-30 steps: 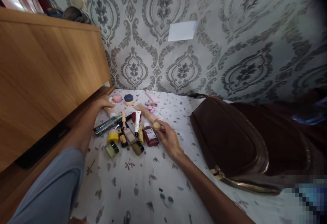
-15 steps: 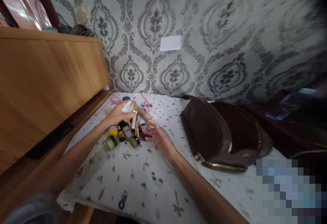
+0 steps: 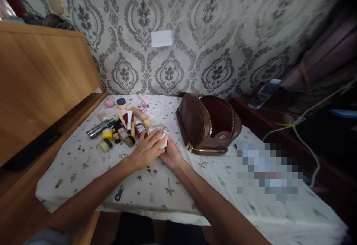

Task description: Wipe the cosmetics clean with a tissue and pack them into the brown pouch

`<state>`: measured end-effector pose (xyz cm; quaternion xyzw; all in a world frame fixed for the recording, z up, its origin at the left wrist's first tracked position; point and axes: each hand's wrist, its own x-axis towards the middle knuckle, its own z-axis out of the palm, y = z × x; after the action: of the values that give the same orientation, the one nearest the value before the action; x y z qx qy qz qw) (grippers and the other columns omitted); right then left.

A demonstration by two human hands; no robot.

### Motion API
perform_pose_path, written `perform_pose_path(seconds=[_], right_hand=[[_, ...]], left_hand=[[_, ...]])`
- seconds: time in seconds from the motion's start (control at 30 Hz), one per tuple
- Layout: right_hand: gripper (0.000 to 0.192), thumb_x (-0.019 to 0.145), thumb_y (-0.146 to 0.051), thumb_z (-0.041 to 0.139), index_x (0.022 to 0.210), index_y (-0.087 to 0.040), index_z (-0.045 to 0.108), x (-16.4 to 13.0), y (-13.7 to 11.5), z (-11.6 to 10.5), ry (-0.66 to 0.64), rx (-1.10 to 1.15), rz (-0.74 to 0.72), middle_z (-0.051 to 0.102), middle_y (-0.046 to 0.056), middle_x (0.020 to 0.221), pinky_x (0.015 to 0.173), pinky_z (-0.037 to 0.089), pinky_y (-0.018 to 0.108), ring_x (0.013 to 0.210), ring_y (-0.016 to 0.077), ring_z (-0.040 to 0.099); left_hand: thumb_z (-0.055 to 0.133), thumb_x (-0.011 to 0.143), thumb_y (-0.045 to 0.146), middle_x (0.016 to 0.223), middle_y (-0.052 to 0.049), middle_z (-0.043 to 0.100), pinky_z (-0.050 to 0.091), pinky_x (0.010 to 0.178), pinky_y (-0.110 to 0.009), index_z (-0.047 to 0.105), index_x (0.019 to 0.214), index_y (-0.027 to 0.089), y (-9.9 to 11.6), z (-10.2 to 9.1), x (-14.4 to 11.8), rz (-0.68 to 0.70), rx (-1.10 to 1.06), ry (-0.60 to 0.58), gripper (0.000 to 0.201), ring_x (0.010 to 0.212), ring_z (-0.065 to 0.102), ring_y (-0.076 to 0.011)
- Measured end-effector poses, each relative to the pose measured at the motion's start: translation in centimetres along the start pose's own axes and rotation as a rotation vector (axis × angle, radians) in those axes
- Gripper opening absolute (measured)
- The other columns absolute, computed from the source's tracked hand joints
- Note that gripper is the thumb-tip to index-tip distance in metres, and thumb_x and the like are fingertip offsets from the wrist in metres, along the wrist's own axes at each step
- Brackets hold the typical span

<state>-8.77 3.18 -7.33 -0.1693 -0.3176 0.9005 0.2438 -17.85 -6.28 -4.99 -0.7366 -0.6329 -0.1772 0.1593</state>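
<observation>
My left hand (image 3: 147,149) presses a crumpled white tissue (image 3: 164,140) against a pale, clear-gold rectangular item with small print (image 3: 156,129). My right hand (image 3: 171,155) is closed around that item from the right and below; most of it is hidden behind my fingers. Left of my hands lie a dark red-brown bottle (image 3: 140,127), a white tube (image 3: 129,121), a gold tube (image 3: 132,130), a small black bottle (image 3: 115,135), a yellow jar (image 3: 107,134) and a green jar (image 3: 105,145).
A brown leather bag (image 3: 195,122) stands unzipped to the right. Behind the cosmetics are a blue-lidded jar (image 3: 121,103) and a pink container (image 3: 109,103). A wooden cabinet (image 3: 44,70) borders the left; a plastic bottle (image 3: 264,94) lies at the far right.
My left hand has moved right and down with the tissue, away from the cosmetics. My right hand has closed and come together with it. The view has turned right.
</observation>
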Motion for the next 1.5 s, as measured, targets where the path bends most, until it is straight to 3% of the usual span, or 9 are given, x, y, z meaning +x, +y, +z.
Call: perform_pose_path(seconds=[0.23,0.4,0.67,0.83,0.97,1.1,1.17,1.33,1.5], right_hand=[[0.019,0.088,-0.041,0.066,0.101,-0.027,0.069,0.0,1.1,0.0,-0.062,0.073,0.004,0.074,-0.003,0.09,0.071,0.058,0.029,0.078,0.0143,0.067],[0.027,0.085,-0.046,0.069,0.102,-0.026,0.067,-0.1,0.8,-0.1,-0.119,0.058,-0.009,0.074,0.0,0.093,0.059,0.056,0.028,0.079,0.0182,0.066],[0.035,0.09,-0.052,0.06,0.105,-0.022,0.068,0.0,0.5,0.2,-0.126,0.081,0.019,0.074,0.004,0.097,0.064,0.055,0.03,0.081,0.0184,0.066],[0.041,0.073,-0.048,0.078,0.102,-0.022,0.065,-0.6,0.2,0.5,-0.15,-0.199,-0.14,0.07,0.002,0.091,0.064,0.052,0.029,0.076,0.0172,0.062],[0.037,0.069,-0.047,0.08,0.084,-0.019,0.06,-1.0,-0.2,0.6,-0.179,-0.545,-0.213,0.06,-0.002,0.073,0.062,0.046,0.027,0.067,0.0138,0.053],[0.038,0.07,-0.047,0.078,0.075,-0.019,0.053,-1.2,-0.3,0.6,-0.239,-0.756,-0.298,0.048,-0.006,0.065,0.059,0.039,0.024,0.063,0.0107,0.042],[0.039,0.07,-0.047,0.078,0.076,-0.019,0.053,-1.1,-0.3,0.5,-0.261,-0.784,-0.336,0.047,-0.006,0.066,0.059,0.038,0.025,0.064,0.0106,0.04],[0.03,0.075,-0.042,0.076,0.083,-0.019,0.058,-1.1,-0.7,0.5,-0.235,-0.642,-0.37,0.053,-0.004,0.073,0.065,0.042,0.026,0.069,0.0123,0.048],[0.037,0.075,-0.038,0.077,0.106,-0.022,0.064,-1.5,-0.7,1.1,-0.234,-0.255,-0.201,0.068,0.003,0.096,0.068,0.052,0.03,0.081,0.0173,0.061]], left_hand=[[0.034,0.103,0.03,0.137,-0.015,0.055,0.04,0.11,-0.042,0.049,0.139,0.016,-1.3,-0.6,1.1,-0.237,-0.193,0.175,0.041,0.131,0.048,-0.0265],[0.033,0.102,0.032,0.104,-0.012,0.063,0.047,0.095,-0.041,0.059,0.109,0.016,-2.7,-0.8,1.1,-0.439,-0.356,0.281,0.031,0.104,0.059,-0.0256],[0.04,0.099,0.04,0.078,-0.003,0.059,0.045,0.07,-0.031,0.054,0.09,0.02,-3.3,-0.2,0.8,-0.637,-0.595,0.316,0.026,0.076,0.057,-0.0192],[0.037,0.1,0.04,0.071,0.0,0.052,0.042,0.067,-0.029,0.049,0.081,0.021,-3.8,0.0,0.5,-0.587,-0.606,0.339,0.029,0.07,0.052,-0.0169],[0.033,0.102,0.033,0.073,-0.001,0.05,0.041,0.07,-0.031,0.044,0.075,0.021,-2.9,-0.8,0.3,-0.38,-0.388,0.355,0.031,0.072,0.05,-0.0177],[0.033,0.102,0.028,0.091,-0.008,0.06,0.044,0.083,-0.035,0.056,0.095,0.018,-1.4,-1.8,0.4,-0.126,-0.262,0.31,0.026,0.091,0.056,-0.0219],[0.034,0.102,0.027,0.097,-0.01,0.063,0.043,0.088,-0.037,0.058,0.103,0.018,-1.0,-2.1,0.5,-0.067,-0.23,0.301,0.025,0.097,0.057,-0.0233],[0.032,0.102,0.031,0.08,-0.006,0.057,0.042,0.075,-0.033,0.051,0.082,0.02,-2.2,-2.2,0.6,-0.246,-0.263,0.327,0.03,0.081,0.054,-0.0209],[0.035,0.101,0.037,0.07,0.0,0.051,0.04,0.067,-0.029,0.046,0.078,0.021,-3.1,-1.6,0.4,-0.489,-0.478,0.383,0.029,0.069,0.052,-0.0174]])
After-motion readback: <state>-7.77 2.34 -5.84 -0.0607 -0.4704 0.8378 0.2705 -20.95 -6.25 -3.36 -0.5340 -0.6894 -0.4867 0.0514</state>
